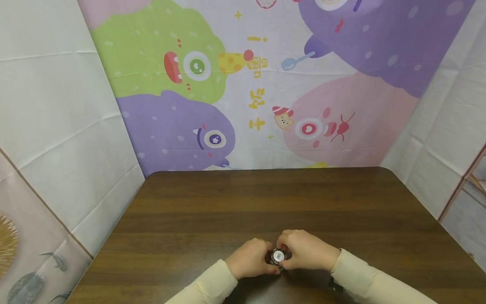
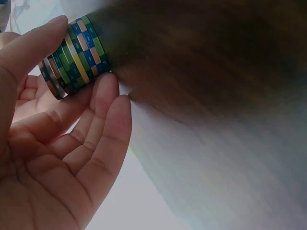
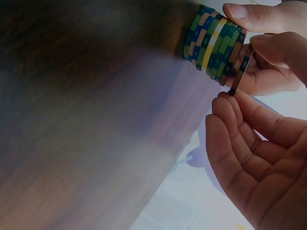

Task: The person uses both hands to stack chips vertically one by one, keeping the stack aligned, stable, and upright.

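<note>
A short stack of poker chips (image 2: 81,52), banded in green, blue, tan and one yellow-white layer, stands on the table. My left hand (image 1: 250,258) holds it, thumb on one side and fingertips on the other, low near the tabletop. From the other side my right hand (image 1: 309,250) pinches the top chip (image 3: 241,72), dark-edged with tan, between thumb and fingertips. In the right wrist view that chip sits slightly tilted, with a narrow gap from the stack. Its face, seen from the head view, has a white centre with dark print.
The dark brown wooden table (image 1: 265,202) has rounded far corners. Behind it hangs a cartoon-monster backdrop (image 1: 262,84), with pale cloth panels (image 1: 57,84) at the sides. A dark band (image 1: 336,285) shows at the right sleeve.
</note>
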Motion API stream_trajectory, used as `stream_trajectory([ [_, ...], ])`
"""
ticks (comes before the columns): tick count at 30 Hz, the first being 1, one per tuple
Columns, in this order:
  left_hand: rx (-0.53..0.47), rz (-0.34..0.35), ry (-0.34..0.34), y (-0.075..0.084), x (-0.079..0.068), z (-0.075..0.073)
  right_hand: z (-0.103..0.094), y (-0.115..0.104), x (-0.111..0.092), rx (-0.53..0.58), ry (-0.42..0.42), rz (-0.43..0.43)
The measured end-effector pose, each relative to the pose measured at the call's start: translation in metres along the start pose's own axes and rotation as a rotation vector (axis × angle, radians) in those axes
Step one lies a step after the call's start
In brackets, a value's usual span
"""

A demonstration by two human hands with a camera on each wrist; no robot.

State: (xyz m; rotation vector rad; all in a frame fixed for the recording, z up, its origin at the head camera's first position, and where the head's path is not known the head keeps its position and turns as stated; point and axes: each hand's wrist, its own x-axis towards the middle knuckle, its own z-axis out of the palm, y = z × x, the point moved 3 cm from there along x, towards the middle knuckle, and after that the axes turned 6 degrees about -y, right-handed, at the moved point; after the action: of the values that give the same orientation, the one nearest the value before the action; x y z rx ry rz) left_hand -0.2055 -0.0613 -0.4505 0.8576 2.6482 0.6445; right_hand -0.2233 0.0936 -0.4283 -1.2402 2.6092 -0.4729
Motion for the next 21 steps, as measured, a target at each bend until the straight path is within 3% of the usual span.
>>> stream_trajectory([
  [21,-0.032,0.023,-0.013,-0.002,0.0004,0.0004,0.0033,-0.0032,0.0021,-0.001,0.0,0.006],
])
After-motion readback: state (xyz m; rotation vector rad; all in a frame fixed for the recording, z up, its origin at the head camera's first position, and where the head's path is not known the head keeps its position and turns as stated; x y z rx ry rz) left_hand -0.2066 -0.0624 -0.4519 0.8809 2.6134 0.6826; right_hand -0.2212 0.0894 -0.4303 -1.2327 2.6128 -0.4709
